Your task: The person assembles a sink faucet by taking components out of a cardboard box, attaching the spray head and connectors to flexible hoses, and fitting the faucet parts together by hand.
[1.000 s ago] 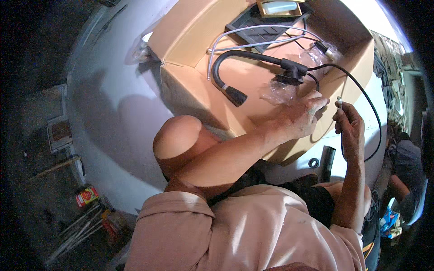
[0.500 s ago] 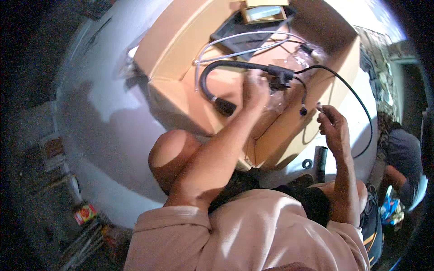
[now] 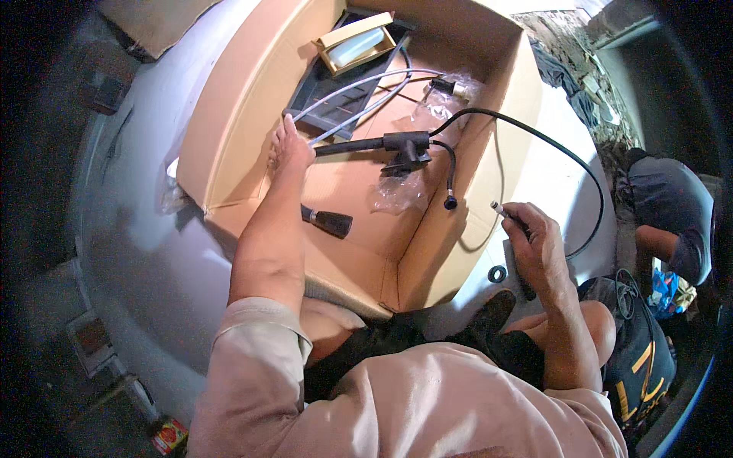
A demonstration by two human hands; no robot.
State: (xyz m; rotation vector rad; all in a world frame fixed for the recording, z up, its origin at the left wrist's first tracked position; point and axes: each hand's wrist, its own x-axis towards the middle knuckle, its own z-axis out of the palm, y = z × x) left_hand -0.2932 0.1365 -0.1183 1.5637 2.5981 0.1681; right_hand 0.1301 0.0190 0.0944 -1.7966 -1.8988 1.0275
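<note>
Head view, from the left: a clear plastic bag [image 3: 169,197] lies on the pale floor [image 3: 137,252] against the outer wall of an open cardboard box [image 3: 229,114]. The left hand [image 3: 289,149] reaches into the box, its fingers curled around the near end of a black faucet [image 3: 366,145], beside a pair of grey braided hoses [image 3: 359,95] that run up across a dark tray [image 3: 328,99]. At the top of the box sits a small cardboard carton [image 3: 355,42] with a pale insert. Below the left forearm the faucet's black spray head [image 3: 330,223] rests on the box bottom. The faucet's base block [image 3: 405,145] lies mid-box over crumpled clear wrapping [image 3: 397,195], and a short black hose end [image 3: 450,202] hangs from it. A longer black hose [image 3: 550,145] arcs out over the right box wall and loops down toward the right hand [image 3: 538,248], which pinches the hose's metal tip [image 3: 498,207] between thumb and fingers. Just below lies a black washer ring [image 3: 497,273]. At far right another person [image 3: 672,221] crouches.
</note>
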